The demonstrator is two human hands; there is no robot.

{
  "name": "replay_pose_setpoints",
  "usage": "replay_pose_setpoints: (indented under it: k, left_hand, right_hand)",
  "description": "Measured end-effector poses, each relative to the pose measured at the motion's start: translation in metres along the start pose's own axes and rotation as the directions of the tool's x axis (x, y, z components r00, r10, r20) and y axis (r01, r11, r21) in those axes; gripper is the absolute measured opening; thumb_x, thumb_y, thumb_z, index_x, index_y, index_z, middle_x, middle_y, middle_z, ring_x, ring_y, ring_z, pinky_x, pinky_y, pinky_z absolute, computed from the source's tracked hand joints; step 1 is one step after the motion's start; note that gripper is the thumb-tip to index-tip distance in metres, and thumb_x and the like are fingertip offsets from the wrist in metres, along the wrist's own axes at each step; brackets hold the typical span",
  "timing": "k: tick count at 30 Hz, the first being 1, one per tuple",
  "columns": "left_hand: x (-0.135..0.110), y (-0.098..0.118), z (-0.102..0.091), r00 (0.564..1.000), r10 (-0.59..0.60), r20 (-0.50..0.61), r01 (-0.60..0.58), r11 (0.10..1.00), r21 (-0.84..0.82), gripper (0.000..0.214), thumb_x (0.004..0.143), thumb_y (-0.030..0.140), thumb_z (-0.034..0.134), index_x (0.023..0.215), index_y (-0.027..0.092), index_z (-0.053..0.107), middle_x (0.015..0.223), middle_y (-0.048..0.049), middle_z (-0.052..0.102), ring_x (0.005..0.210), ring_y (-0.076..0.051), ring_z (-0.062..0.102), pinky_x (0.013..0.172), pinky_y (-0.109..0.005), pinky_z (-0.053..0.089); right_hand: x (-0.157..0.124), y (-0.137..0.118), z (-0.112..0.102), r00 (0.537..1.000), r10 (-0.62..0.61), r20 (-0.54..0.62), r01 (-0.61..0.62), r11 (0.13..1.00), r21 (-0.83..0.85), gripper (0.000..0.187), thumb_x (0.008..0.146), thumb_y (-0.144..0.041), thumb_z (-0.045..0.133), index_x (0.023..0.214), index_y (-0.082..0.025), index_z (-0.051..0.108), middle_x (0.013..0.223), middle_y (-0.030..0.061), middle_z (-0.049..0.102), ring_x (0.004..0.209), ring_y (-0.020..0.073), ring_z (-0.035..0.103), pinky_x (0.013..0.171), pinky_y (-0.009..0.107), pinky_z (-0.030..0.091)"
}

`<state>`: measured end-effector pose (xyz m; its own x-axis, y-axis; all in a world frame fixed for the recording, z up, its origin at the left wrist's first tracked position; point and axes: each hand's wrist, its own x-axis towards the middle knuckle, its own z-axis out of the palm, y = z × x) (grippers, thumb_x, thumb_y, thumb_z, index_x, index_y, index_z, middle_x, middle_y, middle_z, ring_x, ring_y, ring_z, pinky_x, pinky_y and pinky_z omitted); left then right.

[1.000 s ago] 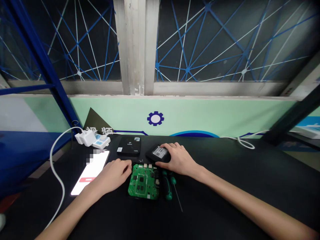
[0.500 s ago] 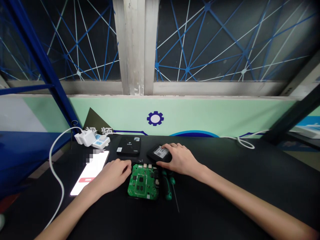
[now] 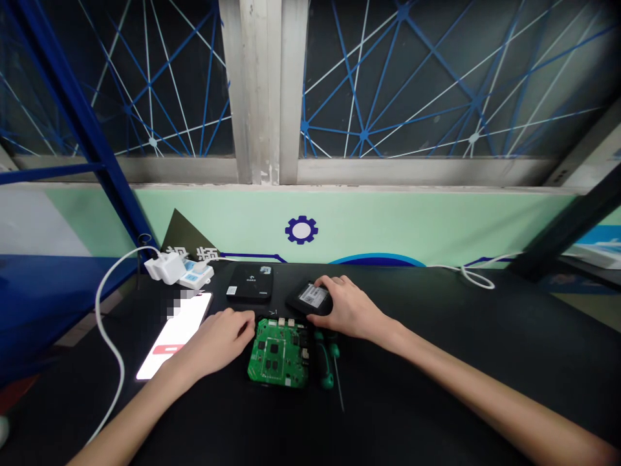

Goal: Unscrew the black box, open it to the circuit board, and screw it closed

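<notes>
A green circuit board (image 3: 279,353) lies on the black table (image 3: 436,362) in front of me. My left hand (image 3: 218,340) rests beside its left edge, fingers curled loosely, touching the board's upper left corner. My right hand (image 3: 347,307) is wrapped around a black box cover with a white label (image 3: 309,298), lifted slightly at the board's far right. A green-handled screwdriver (image 3: 326,366) lies just right of the board, under my right wrist.
A lit phone (image 3: 173,333) lies left of my left hand. Behind it sit a white charger and power strip (image 3: 178,270) with a white cable (image 3: 104,323). A second black box (image 3: 251,283) stands at the back. A blue frame post (image 3: 82,123) rises at left.
My right hand has tilted and shifted the black cover slightly back. The screwdriver has rolled a little to the left. My left hand has stayed put.
</notes>
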<state>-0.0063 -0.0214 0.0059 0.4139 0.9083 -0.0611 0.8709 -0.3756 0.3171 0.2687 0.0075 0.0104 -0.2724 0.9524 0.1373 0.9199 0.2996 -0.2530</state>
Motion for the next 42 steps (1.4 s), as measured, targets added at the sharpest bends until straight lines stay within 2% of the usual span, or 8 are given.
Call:
replay_pose_setpoints:
  k: [12,15,19,23,29,34,38,42]
  left_hand:
    - [-0.001,0.002,-0.002,1.0,-0.006,-0.003,0.006,1.0,0.008,0.033,0.098,0.032,0.035,0.07,0.022,0.048,0.062,0.0015,0.053,0.057,-0.017,0.054,0.055,-0.029,0.028]
    - [-0.001,0.002,-0.002,1.0,-0.005,-0.013,0.005,1.0,0.004,0.032,0.098,0.032,0.035,0.07,0.022,0.048,0.062,0.0015,0.053,0.058,-0.017,0.055,0.055,-0.029,0.029]
    - [0.0,0.001,-0.001,1.0,-0.007,-0.003,0.007,1.0,-0.019,0.032,0.098,0.032,0.035,0.069,0.022,0.046,0.062,0.0021,0.054,0.058,-0.016,0.054,0.056,-0.029,0.029]
    - [0.001,-0.002,0.0,1.0,-0.01,0.005,0.01,1.0,-0.018,0.032,0.098,0.031,0.036,0.069,0.022,0.045,0.063,0.0016,0.056,0.06,-0.017,0.057,0.057,-0.029,0.031]
    - [0.002,-0.005,0.001,1.0,-0.003,0.0,0.003,1.0,0.014,0.03,0.097,0.029,0.036,0.071,0.022,0.048,0.071,-0.0014,0.061,0.07,-0.021,0.061,0.062,-0.03,0.034]
    - [0.001,-0.005,-0.001,1.0,-0.009,0.007,0.009,1.0,0.022,0.033,0.099,0.034,0.032,0.073,0.023,0.048,0.072,-0.0016,0.061,0.07,-0.021,0.061,0.063,-0.031,0.036]
    - [0.001,-0.004,-0.002,0.999,-0.029,-0.023,0.03,0.999,0.04,0.035,0.1,0.038,0.03,0.078,0.023,0.053,0.077,-0.0037,0.064,0.076,-0.024,0.063,0.066,-0.032,0.038]
    - [0.001,-0.001,-0.001,0.997,-0.043,-0.058,0.045,0.998,0.049,0.037,0.102,0.038,0.025,0.085,0.023,0.055,0.076,-0.0031,0.064,0.074,-0.023,0.063,0.064,-0.031,0.038]
  right_hand:
    - [0.001,0.001,0.005,0.995,-0.016,-0.094,0.03,0.989,0.145,0.048,0.059,-0.039,0.081,0.09,-0.021,0.048,0.089,0.0077,0.061,0.086,0.0274,0.049,0.072,0.037,0.043]
    - [-0.002,-0.002,0.002,0.99,-0.06,-0.126,0.082,0.98,0.183,0.046,0.059,-0.037,0.081,0.084,-0.022,0.045,0.09,0.0072,0.06,0.087,0.0267,0.048,0.073,0.036,0.043]
    - [-0.008,-0.007,-0.002,0.974,-0.177,-0.141,0.209,0.943,0.258,0.045,0.06,-0.034,0.083,0.08,-0.022,0.044,0.099,0.007,0.061,0.092,0.026,0.049,0.077,0.037,0.044]
    - [-0.017,-0.016,-0.004,0.952,-0.284,-0.115,0.307,0.892,0.333,0.044,0.057,-0.032,0.085,0.076,-0.022,0.047,0.117,0.0088,0.059,0.101,0.027,0.05,0.083,0.039,0.045]
    - [-0.027,-0.026,-0.003,0.918,-0.393,-0.06,0.377,0.814,0.442,0.047,0.053,-0.032,0.089,0.074,-0.021,0.049,0.124,0.0107,0.057,0.114,0.03,0.05,0.087,0.04,0.046]
    - [-0.03,-0.03,0.003,0.908,-0.418,0.022,0.362,0.81,0.461,0.046,0.052,-0.037,0.091,0.066,-0.019,0.051,0.131,0.0112,0.055,0.115,0.0302,0.051,0.091,0.042,0.046]
    - [-0.031,-0.032,0.007,0.909,-0.415,0.043,0.349,0.813,0.466,0.045,0.053,-0.039,0.09,0.063,-0.018,0.052,0.135,0.0104,0.054,0.116,0.0302,0.052,0.094,0.043,0.046]
    - [-0.033,-0.033,0.009,0.91,-0.411,0.062,0.342,0.825,0.449,0.043,0.053,-0.04,0.09,0.062,-0.018,0.054,0.138,0.0094,0.054,0.117,0.0313,0.052,0.095,0.046,0.045]
